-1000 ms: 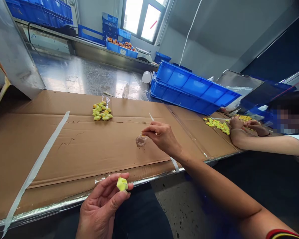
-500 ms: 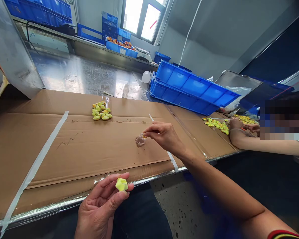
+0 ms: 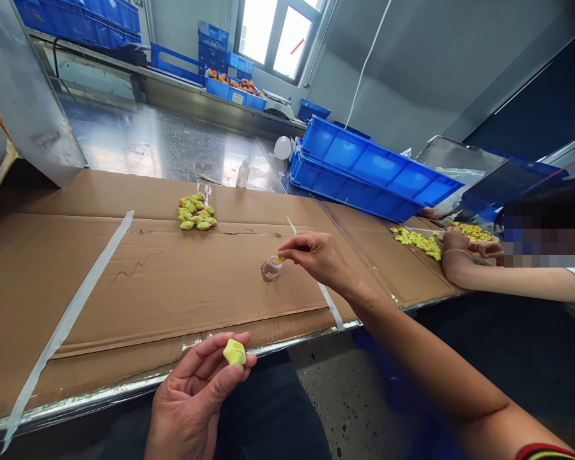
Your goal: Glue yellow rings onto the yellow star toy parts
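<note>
My left hand is closed at the table's front edge, pinching a small yellow-green star-shaped piece between thumb and fingers. A hollow or slot shows in the upper face of that piece. Further up, my right hand is closed in a pinch on a tiny yellow piece, mostly hidden by the fingertips. Just below those fingertips stands a small clear round dish on the cardboard. Whether the tiny piece touches its rim I cannot tell. Several yellow-green pieces lie in a group at the back left.
Cardboard with white tape strips covers the bench. Behind it stand a small clear bottle and stacked blue crates. At right, a co-worker's arms rest by another pile of yellow-green pieces.
My right hand has shifted slightly to the right, away from the dish, and the tiny yellow piece now shows at its fingertips. The left hand is nearly still, its star-shaped piece turned slightly.
</note>
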`<state>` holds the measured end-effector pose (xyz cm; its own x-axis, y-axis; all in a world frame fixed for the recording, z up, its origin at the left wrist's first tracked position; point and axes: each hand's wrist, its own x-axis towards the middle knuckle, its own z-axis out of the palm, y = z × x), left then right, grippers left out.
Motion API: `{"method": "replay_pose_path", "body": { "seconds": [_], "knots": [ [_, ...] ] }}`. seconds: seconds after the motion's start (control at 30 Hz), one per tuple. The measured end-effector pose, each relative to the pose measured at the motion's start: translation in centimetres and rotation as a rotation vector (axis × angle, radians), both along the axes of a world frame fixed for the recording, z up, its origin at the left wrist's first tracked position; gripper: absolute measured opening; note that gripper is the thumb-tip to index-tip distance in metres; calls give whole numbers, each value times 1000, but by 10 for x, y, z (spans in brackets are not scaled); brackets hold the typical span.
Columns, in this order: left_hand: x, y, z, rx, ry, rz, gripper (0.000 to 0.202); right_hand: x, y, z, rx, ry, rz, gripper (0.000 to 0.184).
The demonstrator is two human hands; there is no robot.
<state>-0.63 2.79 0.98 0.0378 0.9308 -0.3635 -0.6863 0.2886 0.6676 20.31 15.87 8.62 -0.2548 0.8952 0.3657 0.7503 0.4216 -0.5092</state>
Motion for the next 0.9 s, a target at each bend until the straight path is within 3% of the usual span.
{"method": "replay_pose_path", "body": {
  "seconds": [0.4, 0.9],
  "knots": [
    [2, 1, 1, 12, -5, 1, 31, -10, 0, 3, 99, -160, 31, 15],
    [0, 0, -2, 39, 5, -31, 30, -10, -13, 19, 38, -148, -15, 16]
  ]
}}
